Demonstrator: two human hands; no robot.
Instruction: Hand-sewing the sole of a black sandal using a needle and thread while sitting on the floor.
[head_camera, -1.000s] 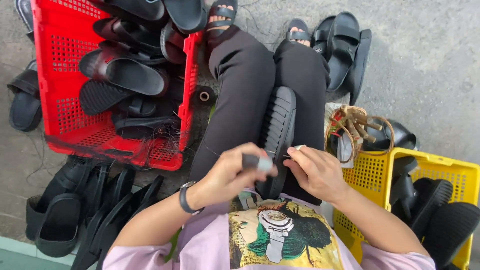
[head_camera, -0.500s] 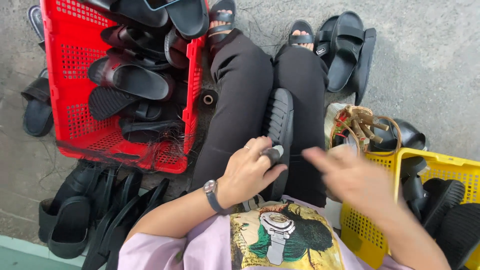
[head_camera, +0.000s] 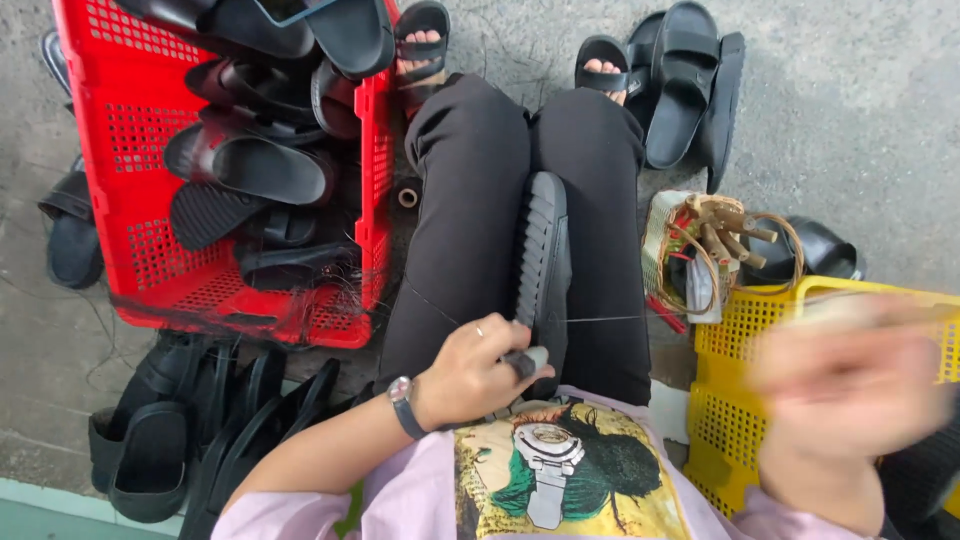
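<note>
A black sandal (head_camera: 541, 262) stands on edge between my thighs, sole side facing left. My left hand (head_camera: 470, 372) grips its near end, with a small grey tool pinched against the sole. A thin thread (head_camera: 610, 319) runs taut from the sandal toward my right hand (head_camera: 850, 385), which is blurred out at the right over the yellow basket. That hand looks closed as it pulls the thread, but the blur hides the fingers.
A red crate (head_camera: 150, 265) full of black sandals stands at the left. More black sandals (head_camera: 190, 430) lie on the floor below it. A yellow basket (head_camera: 740, 330) sits at the right, beside a small woven basket (head_camera: 700, 250) of wooden-handled tools. A pair of sandals (head_camera: 690, 90) rests by my feet.
My right hand has swung away from the sandal out to the right, drawing the thread taut. My left hand stays on the sandal's near end.
</note>
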